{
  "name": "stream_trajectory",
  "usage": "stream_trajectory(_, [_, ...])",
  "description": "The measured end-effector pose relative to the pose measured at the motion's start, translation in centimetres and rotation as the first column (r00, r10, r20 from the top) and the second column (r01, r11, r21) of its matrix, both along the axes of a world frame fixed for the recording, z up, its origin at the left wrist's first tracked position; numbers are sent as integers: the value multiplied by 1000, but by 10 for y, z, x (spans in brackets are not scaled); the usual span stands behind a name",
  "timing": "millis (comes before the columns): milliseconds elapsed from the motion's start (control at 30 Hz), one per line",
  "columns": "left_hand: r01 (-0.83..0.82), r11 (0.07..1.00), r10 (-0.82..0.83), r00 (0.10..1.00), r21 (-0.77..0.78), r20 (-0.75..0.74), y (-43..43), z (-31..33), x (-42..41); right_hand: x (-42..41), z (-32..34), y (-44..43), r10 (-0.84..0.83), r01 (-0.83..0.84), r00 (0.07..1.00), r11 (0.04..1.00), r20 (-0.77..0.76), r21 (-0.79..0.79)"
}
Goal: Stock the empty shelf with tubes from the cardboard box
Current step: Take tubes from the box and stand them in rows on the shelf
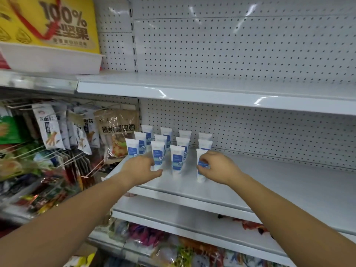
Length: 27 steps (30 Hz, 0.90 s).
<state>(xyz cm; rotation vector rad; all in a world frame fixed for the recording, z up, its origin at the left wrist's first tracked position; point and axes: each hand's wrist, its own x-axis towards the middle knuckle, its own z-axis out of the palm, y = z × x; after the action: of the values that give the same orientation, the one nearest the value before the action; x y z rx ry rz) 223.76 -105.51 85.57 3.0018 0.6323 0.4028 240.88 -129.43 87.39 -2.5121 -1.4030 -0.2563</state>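
Note:
Several white tubes with blue labels (176,160) stand cap-down in rows at the left end of the white middle shelf (289,185). My right hand (215,167) is shut on the front tube of the rightmost row (200,177), which stands on the shelf. My left hand (141,169) hovers in front of the second-row front tube (158,151), fingers curled and apart, holding nothing. The cardboard box is out of view.
A white shelf (212,93) runs above, backed by perforated panel. Hanging snack bags (117,135) fill the bay to the left. A yellow gift box (50,22) sits top left. Packaged goods (173,247) lie on the lower shelf.

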Motion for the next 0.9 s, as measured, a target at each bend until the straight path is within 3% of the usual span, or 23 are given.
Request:
stream_trajectory(167, [-58,998,60,997,30,-48,35,-5,-31,-29,5,51,85,-85,996,996,-16,30])
stream_trajectory(567, [-194,976,180,975,-103,-132,104,-59,-129,-119,-52,174,307,-307,947,952,-94,18])
stream_trajectory(767, [-299,945,278,948,-134,-152,124,-86,-189,-156,-88,229,384,-396,909,917,-159,-49])
stream_trajectory(900, [-394,912,358,901,-114,-245,143,-112,-230,-186,-113,265,451,-472,877,874,-167,-117])
